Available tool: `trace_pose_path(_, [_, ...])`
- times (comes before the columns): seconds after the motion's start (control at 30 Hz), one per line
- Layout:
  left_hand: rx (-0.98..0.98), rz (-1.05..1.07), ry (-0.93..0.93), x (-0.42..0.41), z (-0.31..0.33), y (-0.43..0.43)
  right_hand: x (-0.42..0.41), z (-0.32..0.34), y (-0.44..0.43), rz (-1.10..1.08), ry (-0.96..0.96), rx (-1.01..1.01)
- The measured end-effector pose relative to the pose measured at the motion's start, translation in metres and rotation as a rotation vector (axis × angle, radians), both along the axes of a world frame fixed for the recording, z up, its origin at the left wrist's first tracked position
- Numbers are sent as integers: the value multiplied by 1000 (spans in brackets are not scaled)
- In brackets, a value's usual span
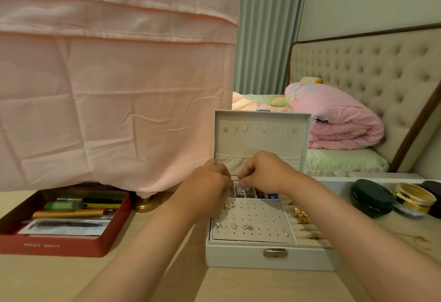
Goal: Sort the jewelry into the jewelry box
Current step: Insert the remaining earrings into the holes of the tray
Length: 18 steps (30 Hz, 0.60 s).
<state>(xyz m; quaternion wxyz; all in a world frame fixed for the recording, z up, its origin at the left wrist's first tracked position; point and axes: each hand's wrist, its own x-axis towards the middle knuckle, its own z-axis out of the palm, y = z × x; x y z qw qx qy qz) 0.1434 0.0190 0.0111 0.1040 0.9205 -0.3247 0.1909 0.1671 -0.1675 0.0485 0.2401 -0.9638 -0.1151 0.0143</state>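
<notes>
The jewelry box (pixel 269 257) sat open on the surface before me, my left hand (pixel 210 182) and right hand (pixel 265 170) meeting with curled fingers (pixel 241 180) over its back compartments (pixel 248 193), though I could not tell whether they pinched a piece, and I judged a low, slow release best, with the upright lid (pixel 262 139) close behind and the red tray (pixel 59 244) and tins (pixel 371 197) well aside.

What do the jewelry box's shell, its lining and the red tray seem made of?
Jewelry box shell: smooth white, likely faux leather; shiny metal clasp. Lining: beige, matt, velvety fabric by its soft nap. Red tray: smooth, slight sheen, painted metal or plastic; cannot tell.
</notes>
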Motion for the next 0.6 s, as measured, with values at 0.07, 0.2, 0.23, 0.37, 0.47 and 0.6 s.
trace_pose_path(0.07, [13, 30, -88, 1, 1, -2, 0, 2, -1, -18, -44, -42])
trace_pose_path(0.2, [82, 149, -46, -1, 9, -14, -3, -4, 4, 45, -32, -146])
trace_pose_path(0.23, [133, 194, -18, 0, 11, -18, -3, -6, 5, 54, -23, -173])
trace_pose_path(0.37, [284, 309, 12, 5, 14, -30, 0, -10, 5, 72, -5, -195])
trace_pose_path(0.47, [324, 347, 77, 8, 13, -34, 0, -9, 2, 105, 27, -169])
trace_pose_path(0.6, [288, 359, 117, 10, 13, -34, 1, -12, -2, 124, 45, -138])
